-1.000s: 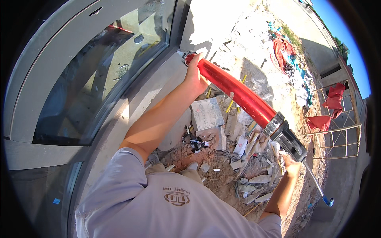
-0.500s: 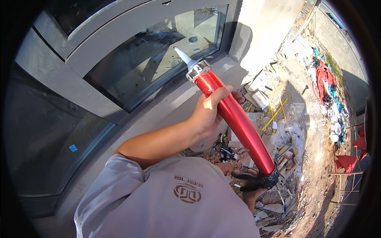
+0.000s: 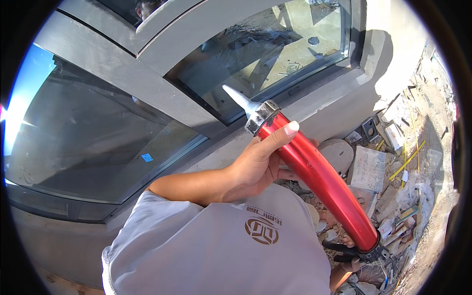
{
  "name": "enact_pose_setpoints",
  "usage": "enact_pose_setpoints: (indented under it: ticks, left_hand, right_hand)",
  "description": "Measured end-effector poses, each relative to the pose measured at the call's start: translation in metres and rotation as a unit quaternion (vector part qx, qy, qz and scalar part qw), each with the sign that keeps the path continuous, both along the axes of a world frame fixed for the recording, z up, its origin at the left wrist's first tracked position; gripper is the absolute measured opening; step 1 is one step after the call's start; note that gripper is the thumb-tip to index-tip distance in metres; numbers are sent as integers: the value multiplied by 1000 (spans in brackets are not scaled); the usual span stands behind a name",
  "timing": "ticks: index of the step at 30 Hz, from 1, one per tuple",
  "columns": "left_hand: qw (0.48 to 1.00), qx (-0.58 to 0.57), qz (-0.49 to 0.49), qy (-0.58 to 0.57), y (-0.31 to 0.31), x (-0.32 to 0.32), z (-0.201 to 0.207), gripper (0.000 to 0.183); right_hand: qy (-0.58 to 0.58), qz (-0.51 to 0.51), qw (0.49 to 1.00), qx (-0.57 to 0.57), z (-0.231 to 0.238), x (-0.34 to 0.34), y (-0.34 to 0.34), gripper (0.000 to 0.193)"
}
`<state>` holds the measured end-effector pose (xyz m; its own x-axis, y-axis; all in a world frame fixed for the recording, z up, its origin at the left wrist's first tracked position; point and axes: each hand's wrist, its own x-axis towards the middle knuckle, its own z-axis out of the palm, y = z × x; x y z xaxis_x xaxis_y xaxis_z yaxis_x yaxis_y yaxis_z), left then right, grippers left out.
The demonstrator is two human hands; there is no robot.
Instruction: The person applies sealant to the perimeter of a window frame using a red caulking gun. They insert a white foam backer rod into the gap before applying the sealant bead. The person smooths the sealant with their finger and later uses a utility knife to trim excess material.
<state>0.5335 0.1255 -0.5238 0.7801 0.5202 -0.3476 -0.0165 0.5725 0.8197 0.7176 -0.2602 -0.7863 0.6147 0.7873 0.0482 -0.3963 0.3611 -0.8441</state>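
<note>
Saw one caulking gun, slanting from the centre of the frame down to the lower right; noted a glossy red barrel, streaked with light and bowed by the wide lens, a ridged silver collar at its upper end, one pale tapered nozzle aimed at the upper left, and black handle parts at the lower end, half hidden; found the left hand wrapped snugly about the barrel just below the collar, with thumb laid over the top and fingers curled beneath; found the right hand at the lower right, largely hidden, closed about the handle parts; could not tell how hard they were pressed; saw the nozzle tip against the grey window frame and glass, but could not judge the gap in depth; saw a band of wall between barrel and sill, right of centre, and rubble bordering the barrel's right edge; saw the shirt close below the left forearm; counted two hands, one gun, one nozzle, two large glass panes at left and top centre, one blue sticker left of centre, one round disc and one pale slab at right, and at least two yellow strips beyond.
</note>
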Motion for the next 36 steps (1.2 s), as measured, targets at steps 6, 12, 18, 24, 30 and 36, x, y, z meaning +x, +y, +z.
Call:
enact_pose_setpoints:
  ticks: [6,12,18,24,30,36]
  left_hand:
    - [997,31,55,-35,12,-17,3,54]
    - [994,69,58,-69,36,-28,-6,53]
    - [988,103,56,-100,55,-45,-11,56]
    - [988,104,44,-106,55,-34,-20,58]
    - [986,-4,1,-164,40,4,-50,45]
    - [978,-112,-96,-148,5,29,-66,36]
  right_hand:
    - [41,33,997,-63,-24,-3,12,69]
    - [65,64,989,-119,-50,-5,39,71]
    - [87,80,979,-168,-71,-9,57,73]
    - [82,81,970,-213,-65,-7,54,75]
    - [66,62,963,-252,-36,-36,58,77]
    - [-150,-65,958,-234,-11,-57,71,61]
